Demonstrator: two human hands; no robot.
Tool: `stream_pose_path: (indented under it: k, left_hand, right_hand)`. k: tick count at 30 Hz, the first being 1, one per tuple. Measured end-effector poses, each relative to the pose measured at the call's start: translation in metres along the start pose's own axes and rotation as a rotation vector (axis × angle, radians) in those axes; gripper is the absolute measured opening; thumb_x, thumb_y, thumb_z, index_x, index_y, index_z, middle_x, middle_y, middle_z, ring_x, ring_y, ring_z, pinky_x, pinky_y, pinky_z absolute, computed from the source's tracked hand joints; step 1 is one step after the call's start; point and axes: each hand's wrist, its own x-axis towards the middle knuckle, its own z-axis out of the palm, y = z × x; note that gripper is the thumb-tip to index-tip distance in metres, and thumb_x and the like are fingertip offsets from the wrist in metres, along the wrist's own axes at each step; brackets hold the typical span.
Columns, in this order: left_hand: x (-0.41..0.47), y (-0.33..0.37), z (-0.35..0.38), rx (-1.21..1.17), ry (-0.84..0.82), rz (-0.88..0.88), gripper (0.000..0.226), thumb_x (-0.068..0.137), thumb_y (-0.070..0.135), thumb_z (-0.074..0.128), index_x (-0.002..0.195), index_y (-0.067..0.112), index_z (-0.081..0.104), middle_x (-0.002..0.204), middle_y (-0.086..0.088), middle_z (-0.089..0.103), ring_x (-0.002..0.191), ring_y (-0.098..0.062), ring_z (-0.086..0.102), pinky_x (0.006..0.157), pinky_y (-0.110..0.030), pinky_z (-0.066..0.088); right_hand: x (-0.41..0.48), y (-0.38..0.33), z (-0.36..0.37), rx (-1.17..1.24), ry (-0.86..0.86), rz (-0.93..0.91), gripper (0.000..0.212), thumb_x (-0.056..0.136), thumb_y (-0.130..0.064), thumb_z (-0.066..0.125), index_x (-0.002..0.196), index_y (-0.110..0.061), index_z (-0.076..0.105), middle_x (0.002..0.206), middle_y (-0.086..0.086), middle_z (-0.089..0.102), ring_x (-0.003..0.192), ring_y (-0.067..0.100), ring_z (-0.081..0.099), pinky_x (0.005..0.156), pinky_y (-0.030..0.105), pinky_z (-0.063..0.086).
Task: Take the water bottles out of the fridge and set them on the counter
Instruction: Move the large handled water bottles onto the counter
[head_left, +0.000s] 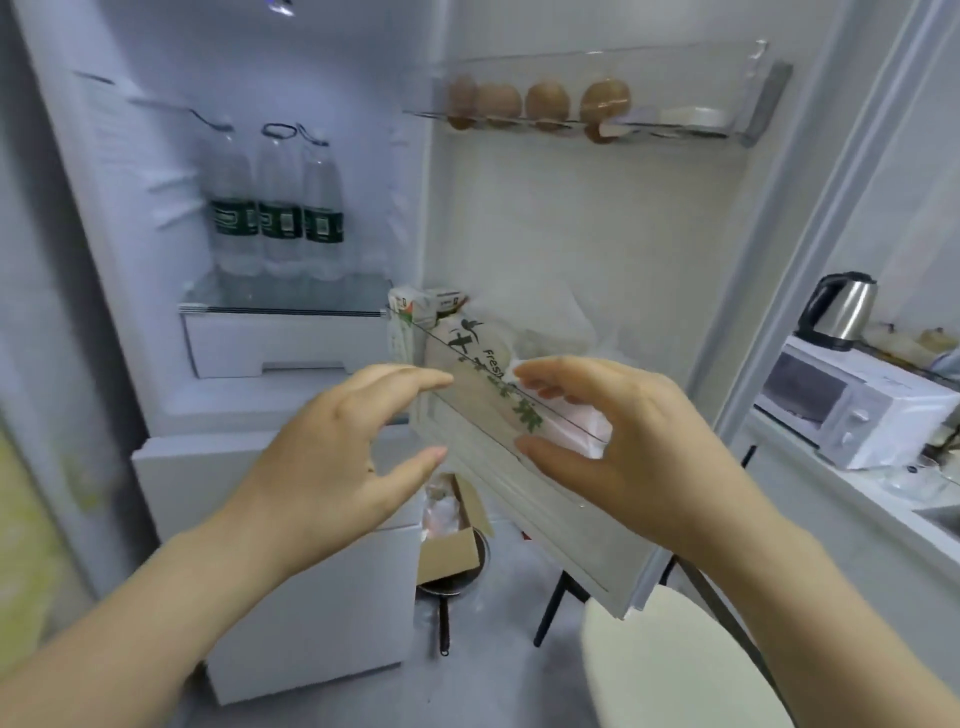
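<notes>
Presently, head view: three water bottles (278, 218) stand upright, side by side, on the glass shelf (285, 307) inside the open fridge (130, 249). The left hand (332, 457) and right hand (623, 447) hover before it, fingers spread wide, holding nothing. The counter (852, 496) lies to the right, bearing a microwave (852, 400).

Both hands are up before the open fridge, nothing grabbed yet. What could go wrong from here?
The three water bottles stand packed side by side on the glass shelf; pulling one may tip a neighbour. The right hand is close to the stuffed door bin and could snag it. The counter by the microwave looks cluttered, so landing room may be tight.
</notes>
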Motion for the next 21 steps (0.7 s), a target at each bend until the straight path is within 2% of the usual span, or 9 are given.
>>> stream_pose_path:
  k: [4,6,9,11,17,21]
  left_hand:
    - [-0.011,-0.016,-0.011,0.068,0.072,-0.144,0.045,0.084,0.039,0.066,0.128,0.040,0.053,0.116,0.037,0.044,0.105,0.031,0.035,0.080,0.005,0.032]
    - [-0.016,-0.025,-0.019,0.083,0.104,-0.208,0.046,0.083,0.036,0.066,0.127,0.043,0.052,0.114,0.041,0.042,0.106,0.034,0.032,0.078,0.005,0.033]
    - [-0.021,-0.043,-0.032,0.121,0.146,-0.269,0.046,0.083,0.038,0.065,0.125,0.048,0.050,0.118,0.040,0.044,0.108,0.031,0.035,0.084,0.007,0.028]
    - [-0.022,-0.057,-0.040,0.143,0.161,-0.308,0.044,0.084,0.039,0.064,0.122,0.052,0.048,0.120,0.038,0.045,0.109,0.028,0.037,0.082,0.005,0.030]
    - [-0.011,-0.117,-0.066,0.148,0.227,-0.376,0.046,0.083,0.032,0.068,0.126,0.041,0.053,0.122,0.029,0.053,0.115,0.019,0.042,0.086,0.006,0.031]
    - [0.008,-0.167,-0.088,0.145,0.275,-0.379,0.048,0.082,0.033,0.069,0.126,0.040,0.054,0.121,0.029,0.054,0.113,0.018,0.044,0.090,0.004,0.030]
  right_hand:
    - [0.033,0.007,0.028,0.105,-0.008,-0.093,0.045,0.083,-0.034,0.076,0.124,-0.022,0.064,0.114,-0.013,0.069,0.102,0.002,0.062,0.090,0.035,0.055]
    - [0.049,0.004,0.042,0.158,-0.008,-0.127,0.045,0.082,-0.032,0.077,0.124,-0.022,0.064,0.112,-0.013,0.069,0.103,0.002,0.060,0.090,0.033,0.055]
    - [0.075,-0.003,0.061,0.218,0.000,-0.168,0.045,0.082,-0.032,0.076,0.124,-0.022,0.064,0.110,-0.012,0.069,0.102,0.002,0.060,0.090,0.031,0.054]
    - [0.093,-0.009,0.073,0.260,-0.004,-0.171,0.047,0.082,-0.035,0.072,0.127,-0.024,0.063,0.113,-0.014,0.068,0.105,0.000,0.058,0.093,0.030,0.053]
    - [0.150,-0.026,0.115,0.282,0.009,-0.194,0.051,0.082,-0.044,0.065,0.129,-0.027,0.061,0.117,-0.017,0.066,0.107,0.001,0.061,0.094,0.036,0.053]
    - [0.196,-0.039,0.146,0.279,0.004,-0.169,0.051,0.081,-0.044,0.065,0.130,-0.029,0.060,0.118,-0.018,0.066,0.108,0.000,0.060,0.096,0.034,0.053]
